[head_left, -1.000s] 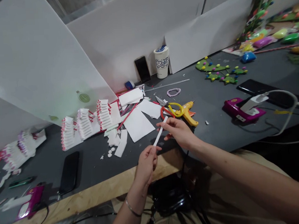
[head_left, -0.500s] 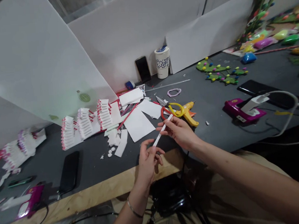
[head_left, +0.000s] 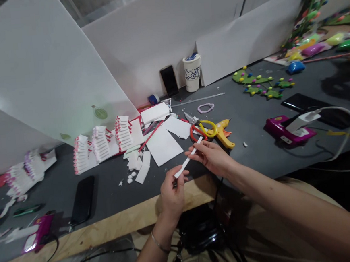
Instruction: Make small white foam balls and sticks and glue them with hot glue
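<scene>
A narrow white strip point(head_left: 189, 158), which looks like paper or card, slants between my two hands above the table's front edge. Its lower end is pinched by my left hand point(head_left: 172, 189), thumb on top. My right hand point(head_left: 209, 155) grips the strip nearer its upper end, fingers curled beneath. Just beyond the right hand lie scissors point(head_left: 207, 129) with red and yellow handles and a yellow glue gun point(head_left: 223, 134). White card sheets point(head_left: 165, 145) lie beyond the strip, with small white scraps point(head_left: 143, 167) to their left.
Rows of small white rolls with red ends point(head_left: 123, 133) stand at left. A phone point(head_left: 82, 199) lies in front of them. A paper cup point(head_left: 192, 74) stands against the back board. Purple power sockets point(head_left: 287, 132) with cables and green star decorations point(head_left: 262, 84) are at right.
My left hand has turned, with its fingers drawn in around the strip's lower end. The strip has shifted slightly down and left between both hands. The view has moved a little.
</scene>
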`<state>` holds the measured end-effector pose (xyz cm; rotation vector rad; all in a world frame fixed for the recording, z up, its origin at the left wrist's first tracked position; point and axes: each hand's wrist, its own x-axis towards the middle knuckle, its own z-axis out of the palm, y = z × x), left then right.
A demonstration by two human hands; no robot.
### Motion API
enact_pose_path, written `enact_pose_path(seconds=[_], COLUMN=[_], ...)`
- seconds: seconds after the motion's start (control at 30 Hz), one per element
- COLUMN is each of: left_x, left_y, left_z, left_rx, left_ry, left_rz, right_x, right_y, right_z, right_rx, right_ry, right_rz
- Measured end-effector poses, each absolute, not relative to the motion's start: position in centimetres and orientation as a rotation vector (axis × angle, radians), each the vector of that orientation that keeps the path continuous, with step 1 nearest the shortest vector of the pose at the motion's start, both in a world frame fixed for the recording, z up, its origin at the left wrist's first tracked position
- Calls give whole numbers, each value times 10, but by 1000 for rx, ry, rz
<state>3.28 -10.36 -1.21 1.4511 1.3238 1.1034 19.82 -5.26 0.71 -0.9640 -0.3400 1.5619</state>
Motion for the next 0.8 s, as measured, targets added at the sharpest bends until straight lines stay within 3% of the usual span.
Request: enact_pose_path(seconds=[0.8], left_x=[30], left_y=[-97], left_z=[-17], left_rx=[1055], left_ry=[1133], left_rz=[1253], right_x=[197], right_y=[-54], right_z=[7], right_rx=[-934], right_ry=[-291], right_rz=[1546])
